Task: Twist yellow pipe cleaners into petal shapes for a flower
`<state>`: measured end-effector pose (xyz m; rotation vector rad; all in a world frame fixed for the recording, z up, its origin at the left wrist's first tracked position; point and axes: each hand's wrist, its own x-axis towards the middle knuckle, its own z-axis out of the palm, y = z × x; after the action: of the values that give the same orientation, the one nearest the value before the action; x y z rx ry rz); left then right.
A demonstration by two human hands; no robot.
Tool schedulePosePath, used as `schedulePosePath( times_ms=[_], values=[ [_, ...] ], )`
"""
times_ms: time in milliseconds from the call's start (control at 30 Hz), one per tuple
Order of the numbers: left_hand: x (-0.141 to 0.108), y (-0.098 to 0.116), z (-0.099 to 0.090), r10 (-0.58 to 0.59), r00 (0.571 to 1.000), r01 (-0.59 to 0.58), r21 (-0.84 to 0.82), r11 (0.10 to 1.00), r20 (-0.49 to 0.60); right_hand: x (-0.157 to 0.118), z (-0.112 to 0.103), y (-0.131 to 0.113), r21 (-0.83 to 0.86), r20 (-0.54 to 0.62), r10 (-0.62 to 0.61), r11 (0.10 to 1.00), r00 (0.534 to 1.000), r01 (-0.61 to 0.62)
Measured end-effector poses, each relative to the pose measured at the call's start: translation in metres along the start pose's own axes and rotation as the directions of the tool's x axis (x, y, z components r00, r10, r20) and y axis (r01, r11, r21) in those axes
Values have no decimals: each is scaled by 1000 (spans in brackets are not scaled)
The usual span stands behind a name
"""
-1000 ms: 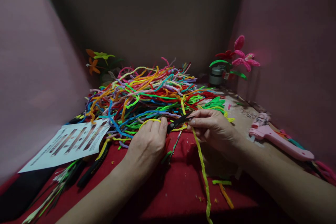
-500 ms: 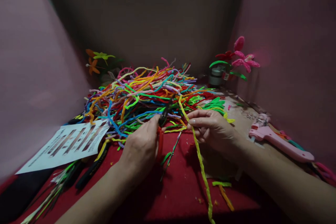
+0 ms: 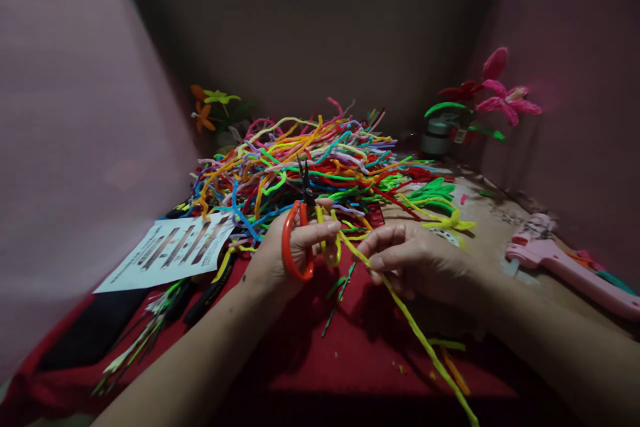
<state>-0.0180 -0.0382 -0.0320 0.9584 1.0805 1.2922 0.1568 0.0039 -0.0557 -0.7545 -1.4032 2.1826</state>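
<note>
Yellow chenille stem (image 3: 407,313) runs from the near edge, lower right, up to both hands above the red cloth (image 3: 320,373); a short orange piece (image 3: 455,371) lies beside its lower length. Right hand (image 3: 420,257): thumb and forefinger pinch the stem partway along, probably to steady it while its length trails toward the body. Left hand (image 3: 275,257): red handles of the scissors (image 3: 309,195) sit over the palm and fingers, blades pointing away, tips slightly apart; presumably parked so, leaving the fingertips usable. Left thumb and forefinger appear pressed together at the stem's bent, looped end; exact contact partly hidden, other left fingers cannot be told. Left of the hands, printed sheet (image 3: 165,253) lies face up, likely for easy viewing. On the right, pink glue gun (image 3: 575,267) has its handle toward the person, seemingly for reach. Beyond, yellow flower shape (image 3: 454,220), then the mixed stem pile (image 3: 300,160); farthest, pink flower (image 3: 507,103) stands at right rear, perhaps set back for working room
</note>
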Motion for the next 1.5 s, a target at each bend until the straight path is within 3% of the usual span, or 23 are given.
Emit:
schedulePosePath(
  times_ms=[100,267,367,433,500,600,667,733,800,1200,1400,1500],
  values=[
    [-1,-4,2,-26,999,26,13,1000,24,0,2,3,-39,13,-20,999,1000,21],
    [-5,-4,12,17,1000,-18,86,996,10,0,8,4,-94,-112,-109,991,988,98],
    [-6,1,14,48,999,-43,270,962,-11,1,8,3,-71,-162,-82,995,983,71],
    [-7,4,9,135,991,-116,446,887,-11,2,5,2,-11,-195,-79,997,978,79],
    [-8,5,2,264,963,-234,647,726,52,3,2,0,39,-232,-102,993,967,114],
    [-8,0,-9,348,883,-426,851,309,316,5,-2,-4,93,-295,-163,976,941,198],
    [-7,-6,-15,340,842,-464,884,61,419,6,-4,-7,125,-336,-195,960,922,249],
    [-5,-12,-18,325,832,-443,891,-99,450,6,-5,-10,139,-369,-214,950,904,281],
    [-3,-17,-19,301,840,-410,891,-193,452,6,-6,-12,137,-387,-213,949,897,285],
    [-4,-18,-16,301,846,-302,860,-410,441,2,-5,-12,108,-381,-191,963,905,248],
    [-8,-18,-14,336,806,-252,796,-550,487,3,-5,-13,131,-388,-172,962,905,239],
    [-10,-18,-14,344,795,-247,785,-568,499,3,-6,-12,145,-389,-172,959,905,244]
  ],
)
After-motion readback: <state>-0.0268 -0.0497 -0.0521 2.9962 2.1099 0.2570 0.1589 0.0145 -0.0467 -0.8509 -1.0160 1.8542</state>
